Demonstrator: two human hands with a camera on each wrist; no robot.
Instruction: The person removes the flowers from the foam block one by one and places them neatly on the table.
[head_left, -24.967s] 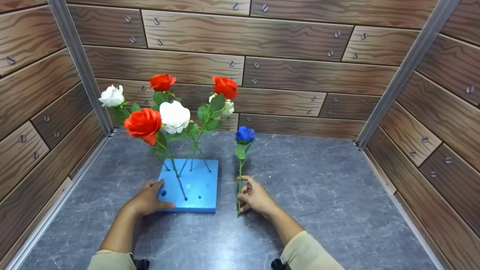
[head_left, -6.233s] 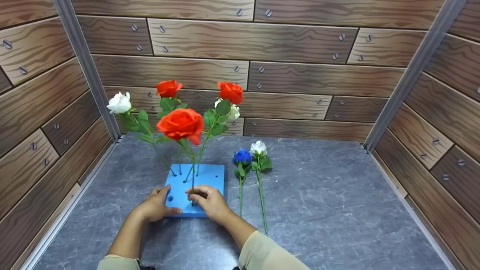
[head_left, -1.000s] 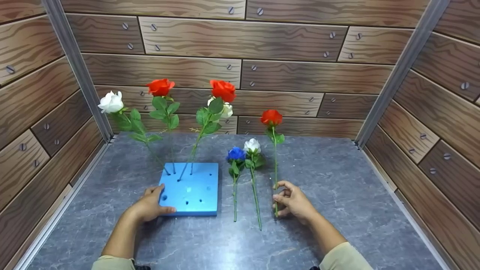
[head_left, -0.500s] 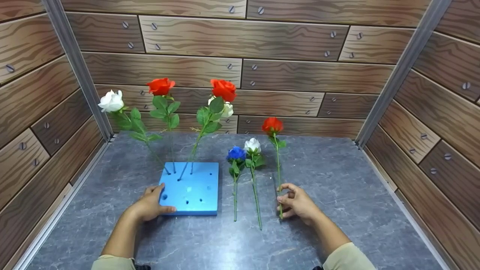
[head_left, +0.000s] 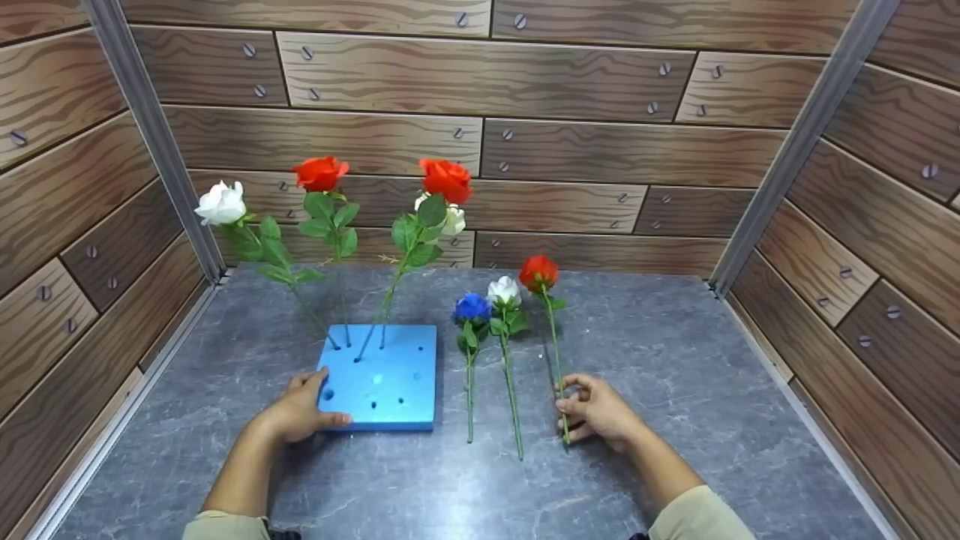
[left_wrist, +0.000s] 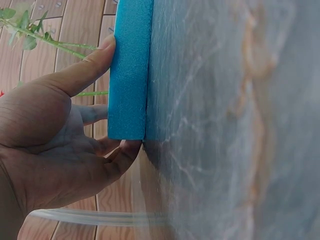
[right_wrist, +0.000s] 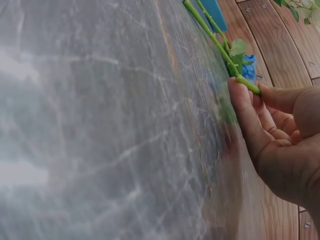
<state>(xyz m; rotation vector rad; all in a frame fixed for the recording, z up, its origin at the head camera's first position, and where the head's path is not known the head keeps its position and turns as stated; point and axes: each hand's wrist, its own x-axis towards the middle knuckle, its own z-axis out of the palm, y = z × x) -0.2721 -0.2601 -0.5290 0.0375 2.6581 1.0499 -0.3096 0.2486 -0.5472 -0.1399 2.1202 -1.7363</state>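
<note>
On the table (head_left: 660, 360), left of centre, a block (head_left: 394, 379) with four roses (head_left: 321, 174) in its rear half. At its near left corner, the left hand (head_left: 298, 409). To its right, two loose roses (head_left: 504, 291); further right, a third rose (head_left: 538, 272) in the right hand (head_left: 598, 411). Behind all, a wall (head_left: 420, 139).

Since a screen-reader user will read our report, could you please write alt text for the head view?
A person's right grip holds a red flower by its stem beside a white flower and a blue flower lying on a grey table. The left grip holds a blue block bearing four flowers, two red, two white.
</note>
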